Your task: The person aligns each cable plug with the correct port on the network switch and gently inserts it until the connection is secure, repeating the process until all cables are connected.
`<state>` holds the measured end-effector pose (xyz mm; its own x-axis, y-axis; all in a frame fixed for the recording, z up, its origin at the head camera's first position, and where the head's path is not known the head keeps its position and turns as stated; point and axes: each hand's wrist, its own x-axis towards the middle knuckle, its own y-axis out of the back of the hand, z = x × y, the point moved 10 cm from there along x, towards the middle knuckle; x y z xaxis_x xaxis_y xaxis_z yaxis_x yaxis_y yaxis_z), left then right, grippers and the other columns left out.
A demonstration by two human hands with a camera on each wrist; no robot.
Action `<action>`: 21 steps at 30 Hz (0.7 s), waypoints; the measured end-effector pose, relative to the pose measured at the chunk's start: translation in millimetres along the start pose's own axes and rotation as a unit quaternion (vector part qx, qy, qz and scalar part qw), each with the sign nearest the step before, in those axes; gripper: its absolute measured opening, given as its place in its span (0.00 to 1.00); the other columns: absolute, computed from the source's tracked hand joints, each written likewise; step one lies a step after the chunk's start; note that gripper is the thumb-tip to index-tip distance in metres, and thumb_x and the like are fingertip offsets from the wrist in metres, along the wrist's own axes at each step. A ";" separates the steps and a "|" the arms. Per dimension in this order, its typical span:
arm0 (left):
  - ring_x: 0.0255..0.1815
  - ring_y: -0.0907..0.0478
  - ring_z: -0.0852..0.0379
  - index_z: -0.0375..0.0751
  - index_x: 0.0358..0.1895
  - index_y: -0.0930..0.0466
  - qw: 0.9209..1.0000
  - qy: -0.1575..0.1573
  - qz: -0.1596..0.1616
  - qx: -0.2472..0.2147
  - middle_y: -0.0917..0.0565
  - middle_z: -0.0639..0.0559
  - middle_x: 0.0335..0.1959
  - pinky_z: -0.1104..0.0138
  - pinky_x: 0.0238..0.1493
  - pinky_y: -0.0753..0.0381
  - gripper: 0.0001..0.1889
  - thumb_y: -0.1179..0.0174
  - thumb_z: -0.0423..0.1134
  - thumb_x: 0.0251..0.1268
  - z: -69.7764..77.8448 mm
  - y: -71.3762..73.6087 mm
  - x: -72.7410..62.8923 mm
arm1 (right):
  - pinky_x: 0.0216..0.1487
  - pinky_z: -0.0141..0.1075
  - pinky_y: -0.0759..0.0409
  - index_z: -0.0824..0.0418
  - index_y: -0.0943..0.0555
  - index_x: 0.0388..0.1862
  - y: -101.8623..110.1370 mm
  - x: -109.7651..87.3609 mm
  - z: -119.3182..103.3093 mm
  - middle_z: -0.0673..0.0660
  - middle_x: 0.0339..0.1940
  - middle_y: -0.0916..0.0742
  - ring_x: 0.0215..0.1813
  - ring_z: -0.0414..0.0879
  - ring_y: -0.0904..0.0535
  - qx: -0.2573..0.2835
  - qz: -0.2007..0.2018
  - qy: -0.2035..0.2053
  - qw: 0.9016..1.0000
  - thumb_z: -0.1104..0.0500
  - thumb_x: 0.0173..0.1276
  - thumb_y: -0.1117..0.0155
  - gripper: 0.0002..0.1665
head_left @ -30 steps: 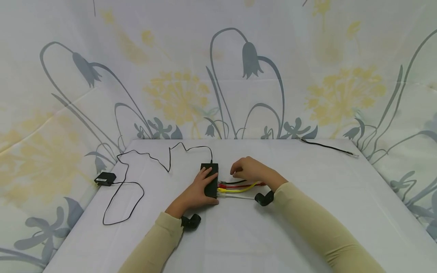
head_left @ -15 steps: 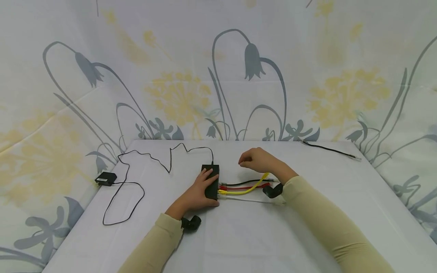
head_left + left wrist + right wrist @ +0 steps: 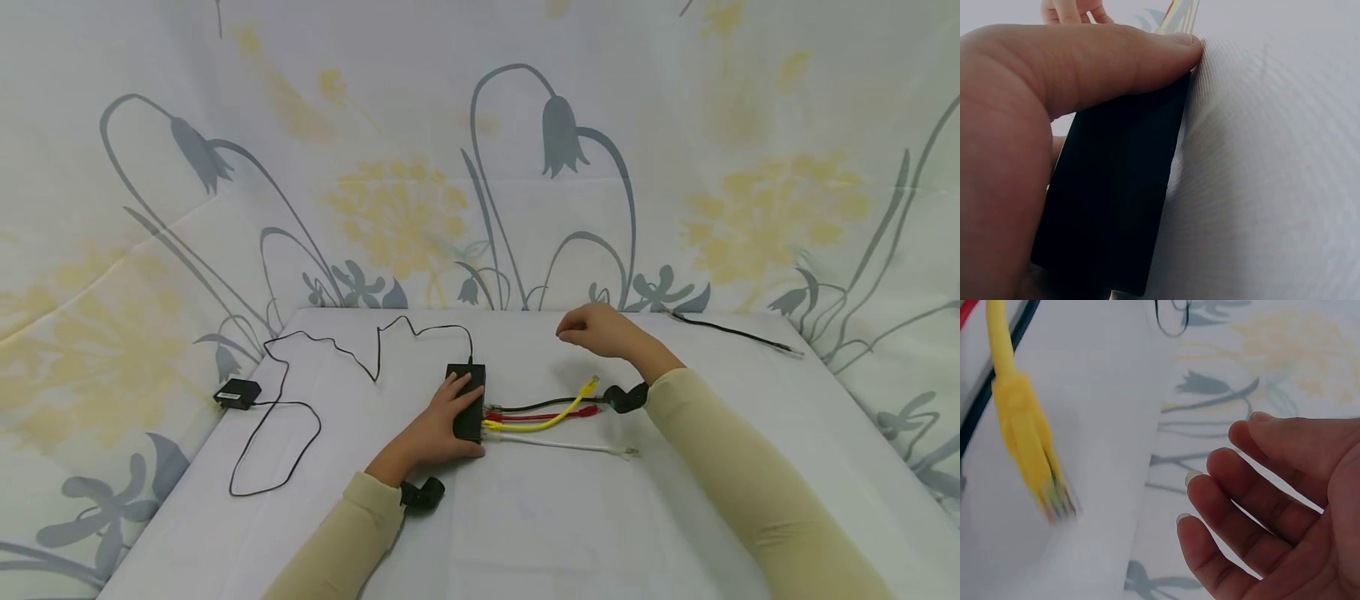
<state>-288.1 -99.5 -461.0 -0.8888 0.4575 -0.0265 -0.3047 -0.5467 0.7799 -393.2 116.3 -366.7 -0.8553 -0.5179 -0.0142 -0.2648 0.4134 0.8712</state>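
Observation:
My left hand (image 3: 442, 421) holds a black network switch (image 3: 468, 425) on the table, its fingers spread over the top and its thumb along the near end. In the left wrist view the thumb (image 3: 1116, 62) crosses the dark box (image 3: 1110, 187). From the switch's right side run a black cable (image 3: 547, 404), a red one (image 3: 540, 417), a yellow one (image 3: 555, 422) and a white one (image 3: 555, 443). Above the table behind them hovers my right hand (image 3: 603, 331), holding nothing. Its fingers (image 3: 1247, 519) are loosely bent in the right wrist view, apart from the yellow cable's clear plug (image 3: 1060, 500).
A black power adapter (image 3: 237, 393) lies at the table's left edge. Its thin cord (image 3: 321, 337) loops across to the back end of the switch. One loose black cable (image 3: 731, 330) lies at the far right. A flower-printed cloth (image 3: 405, 217) hangs behind the white table (image 3: 540, 533).
My right hand has moved right, away from the switch, and slightly up. More of the cables' free ends now shows. The left hand stays on the switch.

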 end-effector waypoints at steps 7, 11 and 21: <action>0.81 0.68 0.49 0.54 0.76 0.43 1.000 -0.001 0.002 -0.003 0.55 0.55 0.80 0.41 0.72 0.44 0.48 0.28 0.51 0.51 1.9 2.4 -0.7 | 0.50 0.48 0.21 0.60 0.17 0.51 16.0 1.9 24.8 0.59 0.50 0.14 0.51 0.54 0.19 -0.015 0.018 -0.028 0.999 0.54 0.73 0.44 0.15; 0.81 0.68 0.49 0.54 0.76 0.43 1.000 0.000 0.005 0.000 0.55 0.55 0.80 0.41 0.72 0.44 0.48 0.28 0.51 0.50 2.1 2.6 -1.5 | 0.52 0.51 0.21 0.63 0.18 0.54 18.0 5.8 37.0 0.62 0.52 0.15 0.53 0.58 0.20 -0.018 0.022 -0.033 0.999 0.54 0.74 0.44 0.18; 0.81 0.68 0.50 0.54 0.76 0.43 1.000 0.002 0.005 0.004 0.55 0.56 0.80 0.42 0.72 0.43 0.48 0.27 0.51 0.50 2.1 1.5 -1.3 | 0.54 0.53 0.23 0.64 0.20 0.57 23.3 7.6 65.6 0.64 0.55 0.16 0.56 0.59 0.21 -0.005 0.022 -0.071 0.997 0.54 0.75 0.46 0.20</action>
<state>-286.6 -99.5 -458.5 -0.8929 0.4497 -0.0209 -0.2928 -0.5449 0.7857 -435.1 171.1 -378.6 -0.9206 -0.3881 -0.0435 -0.2208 0.4255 0.8776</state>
